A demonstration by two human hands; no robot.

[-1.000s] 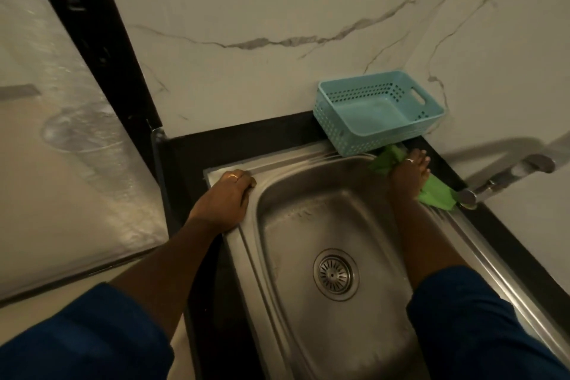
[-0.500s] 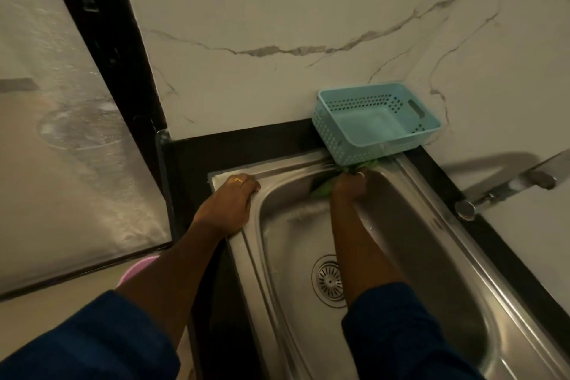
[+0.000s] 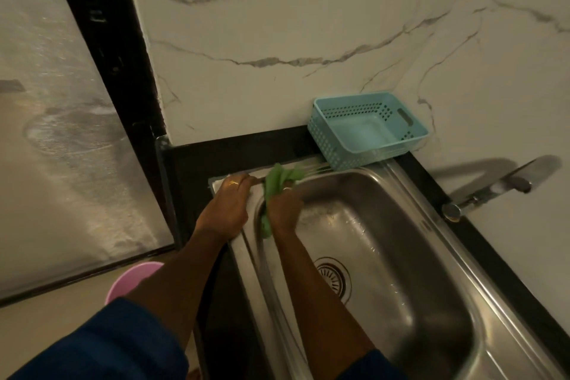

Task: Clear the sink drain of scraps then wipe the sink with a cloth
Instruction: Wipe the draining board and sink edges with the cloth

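A steel sink [image 3: 401, 256] fills the lower right, with its round drain strainer [image 3: 334, 279] partly hidden behind my right forearm. My right hand [image 3: 283, 210] grips a green cloth [image 3: 277, 182] and presses it against the sink's far-left inner corner and rim. The cloth bunches above and to the left of the fingers. My left hand [image 3: 226, 210] lies flat on the sink's left rim, fingers apart, a ring on one finger, right beside the cloth. No scraps show in the drain.
A light blue perforated basket [image 3: 367, 129] stands empty on the back corner of the black counter [image 3: 246, 148]. A chrome tap [image 3: 481, 197] juts from the right wall over the sink rim. A pink bucket [image 3: 132, 281] stands on the floor at the left.
My right hand has swept the green cloth from the sink's far-right corner by the tap, along the back edge, to the far-left corner. The left hand has stayed on the rim.
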